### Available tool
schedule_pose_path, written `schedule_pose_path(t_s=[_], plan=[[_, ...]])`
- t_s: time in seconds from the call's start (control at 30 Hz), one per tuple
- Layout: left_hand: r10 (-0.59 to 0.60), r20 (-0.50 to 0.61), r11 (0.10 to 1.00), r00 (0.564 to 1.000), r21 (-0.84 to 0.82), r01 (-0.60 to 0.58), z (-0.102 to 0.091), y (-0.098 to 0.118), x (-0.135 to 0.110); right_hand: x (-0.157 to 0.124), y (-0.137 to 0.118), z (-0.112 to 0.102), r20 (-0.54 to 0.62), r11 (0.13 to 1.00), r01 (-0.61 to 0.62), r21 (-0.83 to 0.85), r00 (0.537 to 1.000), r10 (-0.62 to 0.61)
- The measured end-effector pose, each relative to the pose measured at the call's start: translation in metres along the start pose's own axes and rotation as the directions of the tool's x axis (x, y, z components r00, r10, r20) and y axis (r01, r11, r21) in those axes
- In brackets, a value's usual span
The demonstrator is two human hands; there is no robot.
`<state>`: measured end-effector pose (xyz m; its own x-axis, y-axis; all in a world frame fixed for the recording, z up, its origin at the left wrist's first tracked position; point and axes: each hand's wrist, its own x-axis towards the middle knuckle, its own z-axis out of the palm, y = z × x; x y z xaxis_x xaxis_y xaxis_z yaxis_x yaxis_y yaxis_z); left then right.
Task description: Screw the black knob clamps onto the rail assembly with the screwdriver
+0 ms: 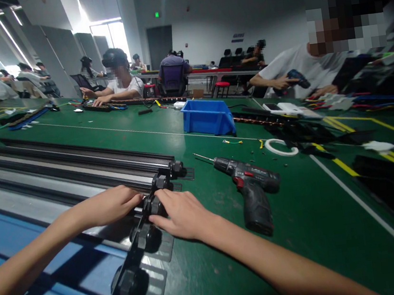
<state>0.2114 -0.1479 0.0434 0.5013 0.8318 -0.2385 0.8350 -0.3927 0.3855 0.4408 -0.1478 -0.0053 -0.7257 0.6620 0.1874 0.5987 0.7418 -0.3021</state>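
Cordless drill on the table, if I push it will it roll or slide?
The cordless drill lies on its side, handle out, so it probably slides rather than rolls. The bulky battery end looks heavy, so it may pivot.

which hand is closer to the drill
Right. The right hand rests on the black bracket just left of the drill; the left hand lies farther left.

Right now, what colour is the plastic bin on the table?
Blue. The bin shows best in the head view, on the green table beyond the drill.
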Motion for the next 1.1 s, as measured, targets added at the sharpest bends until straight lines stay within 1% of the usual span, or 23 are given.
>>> schedule_pose_path(t_s=[0.13, 0.3, 0.53, 0.67, 0.87, 1.1], plan=[[0.005, -0.008, 1.000, 1.000, -0.007, -0.005, 0.0008, -0.0011, -0.0002, -0.0006, -0.0005, -0.0026, -0.002, 1.000, 0.008, 0.007, 1.000, -0.008], [0.012, -0.014, 1.000, 1.000, 0.007, -0.012, 0.0024, -0.0036, 0.0004, -0.0008, -0.0030, -0.0050, 0.023, 1.000, -0.008, 0.014, 1.000, 0.008], [-0.003, -0.006, 1.000, 1.000, -0.026, 0.002, 0.0017, 0.0002, 0.0002, -0.0014, -0.0021, 0.0008, -0.006, 1.000, -0.018, -0.001, 1.000, 0.018], [0.003, 0.005, 1.000, 1.000, -0.009, -0.003, 0.0012, 0.0003, 0.0007, -0.0019, -0.0019, 0.0028, -0.020, 1.000, -0.021, -0.014, 1.000, 0.021], [-0.011, 0.030, 1.000, 0.999, 0.005, 0.011, 0.0013, 0.0003, 0.0016, -0.0021, -0.0016, 0.0018, -0.007, 1.000, -0.022, -0.011, 1.000, 0.022], [-0.025, 0.016, 0.999, 1.000, 0.021, 0.024, 0.0012, -0.0006, 0.0015, -0.0024, -0.0009, 0.0020, -0.022, 1.000, -0.012, -0.003, 1.000, 0.012]])
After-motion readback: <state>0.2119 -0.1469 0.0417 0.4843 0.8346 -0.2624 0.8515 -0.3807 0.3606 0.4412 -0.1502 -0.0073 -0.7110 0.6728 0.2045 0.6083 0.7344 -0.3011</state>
